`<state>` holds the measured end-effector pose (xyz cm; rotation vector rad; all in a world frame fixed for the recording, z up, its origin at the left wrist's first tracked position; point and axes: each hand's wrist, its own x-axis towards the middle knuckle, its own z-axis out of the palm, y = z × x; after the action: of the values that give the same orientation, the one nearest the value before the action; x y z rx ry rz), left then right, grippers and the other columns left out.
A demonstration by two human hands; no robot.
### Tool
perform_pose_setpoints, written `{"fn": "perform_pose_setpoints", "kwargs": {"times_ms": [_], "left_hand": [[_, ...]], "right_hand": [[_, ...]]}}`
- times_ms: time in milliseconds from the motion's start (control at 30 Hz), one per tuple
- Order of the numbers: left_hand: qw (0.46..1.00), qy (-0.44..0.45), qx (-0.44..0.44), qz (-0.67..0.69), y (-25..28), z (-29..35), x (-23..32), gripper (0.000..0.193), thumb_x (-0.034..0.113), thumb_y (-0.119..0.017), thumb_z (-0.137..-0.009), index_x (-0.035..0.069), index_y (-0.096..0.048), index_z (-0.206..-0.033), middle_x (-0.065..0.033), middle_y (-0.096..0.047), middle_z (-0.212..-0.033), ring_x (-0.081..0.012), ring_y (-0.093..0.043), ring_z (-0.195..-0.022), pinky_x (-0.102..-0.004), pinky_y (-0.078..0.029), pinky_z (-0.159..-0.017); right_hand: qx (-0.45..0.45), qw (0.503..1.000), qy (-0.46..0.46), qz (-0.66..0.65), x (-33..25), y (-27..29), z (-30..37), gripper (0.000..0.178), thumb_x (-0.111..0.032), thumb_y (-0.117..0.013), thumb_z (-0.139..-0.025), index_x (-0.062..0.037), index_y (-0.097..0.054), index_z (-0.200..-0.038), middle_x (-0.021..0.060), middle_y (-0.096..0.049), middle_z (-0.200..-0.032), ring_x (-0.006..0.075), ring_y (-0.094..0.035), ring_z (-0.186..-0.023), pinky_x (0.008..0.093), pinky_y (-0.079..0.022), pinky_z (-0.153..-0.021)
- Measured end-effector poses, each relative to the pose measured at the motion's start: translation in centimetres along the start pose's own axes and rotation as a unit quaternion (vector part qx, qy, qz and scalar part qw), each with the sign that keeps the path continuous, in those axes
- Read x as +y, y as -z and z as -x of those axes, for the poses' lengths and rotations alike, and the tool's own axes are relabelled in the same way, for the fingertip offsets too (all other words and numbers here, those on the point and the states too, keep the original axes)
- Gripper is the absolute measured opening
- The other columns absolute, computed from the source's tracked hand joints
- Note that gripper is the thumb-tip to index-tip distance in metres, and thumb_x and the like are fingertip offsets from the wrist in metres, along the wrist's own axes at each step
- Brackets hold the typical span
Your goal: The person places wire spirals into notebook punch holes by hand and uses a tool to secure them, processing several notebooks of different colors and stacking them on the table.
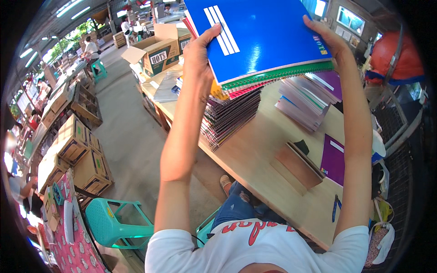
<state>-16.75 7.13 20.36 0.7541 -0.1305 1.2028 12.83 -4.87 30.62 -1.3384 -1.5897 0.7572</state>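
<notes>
We hold a bundle of notebooks [259, 41], blue one on top, raised above the table [264, 154]. Our left hand [200, 50] has its grip closed on the bundle's left edge, thumb over the blue cover; our right hand [325, 36] clasps the right edge. The bundle hangs just over a tall notebook stack [227, 118]. A smaller pile [305, 102] lies near, and a purple notebook [332, 159] lies flat beside a wooden block [296, 166].
</notes>
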Motion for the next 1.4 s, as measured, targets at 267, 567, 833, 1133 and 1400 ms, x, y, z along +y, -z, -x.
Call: {"fn": "perform_pose_setpoints", "kwargs": {"times_ms": [267,567,833,1133,1400], "left_hand": [[0.977,0.107,0.105,-0.153,4.1,-3.4,2.2,0.034,0.008,-0.061,-0.094,-0.011,-0.051,-0.119,-0.0212,-0.065,-0.109,-0.0299,-0.069,-0.092,-0.0445,-0.061,-0.081],[0.903,0.203,0.199,-0.322,6.4,-1.8,3.3,0.021,0.023,-0.054,-0.094,0.004,-0.054,-0.103,-0.0109,-0.060,-0.093,-0.0259,-0.063,-0.090,-0.0519,-0.054,-0.082],[0.834,0.299,0.144,-0.441,9.3,-1.5,4.1,0.041,0.042,-0.055,-0.094,0.004,-0.057,-0.109,-0.0093,-0.062,-0.099,-0.0171,-0.064,-0.090,-0.0308,-0.058,-0.067],[0.579,0.321,0.014,-0.750,14.1,-0.8,7.9,0.059,0.066,-0.046,-0.093,0.011,-0.060,-0.075,0.0048,-0.054,-0.063,-0.0069,-0.049,-0.055,-0.0252,-0.031,-0.048],[0.853,0.027,0.073,-0.516,24.8,-3.9,5.5,0.098,0.084,-0.015,-0.086,0.012,-0.045,-0.145,-0.0173,-0.041,-0.149,-0.0347,-0.036,-0.137,-0.0539,-0.017,-0.116]], "right_hand": [[0.056,0.984,-0.044,0.163,6.6,-2.0,-9.6,0.053,-0.050,-0.066,-0.089,0.0010,-0.072,-0.102,0.0040,-0.070,-0.090,0.0092,-0.064,-0.076,0.0252,-0.051,-0.068],[-0.020,0.988,-0.049,0.148,12.8,-3.4,-16.3,0.060,-0.057,-0.075,-0.078,-0.0014,-0.076,-0.100,0.0050,-0.070,-0.083,0.0125,-0.061,-0.073,0.0299,-0.048,-0.069],[-0.053,0.980,-0.066,0.181,17.6,-4.4,-18.8,0.070,-0.065,-0.075,-0.072,-0.0031,-0.076,-0.103,0.0055,-0.069,-0.087,0.0147,-0.060,-0.081,0.0320,-0.047,-0.074],[-0.096,0.903,-0.061,0.414,17.4,-6.4,-19.2,0.071,-0.069,-0.073,-0.070,-0.0046,-0.075,-0.100,0.0151,-0.069,-0.094,0.0240,-0.065,-0.088,0.0377,-0.049,-0.080],[0.313,0.841,0.396,0.195,14.3,-21.5,-5.5,0.041,-0.038,-0.047,-0.100,-0.0053,-0.071,-0.108,0.0122,-0.066,-0.112,0.0281,-0.058,-0.104,0.0415,-0.040,-0.095]]}}
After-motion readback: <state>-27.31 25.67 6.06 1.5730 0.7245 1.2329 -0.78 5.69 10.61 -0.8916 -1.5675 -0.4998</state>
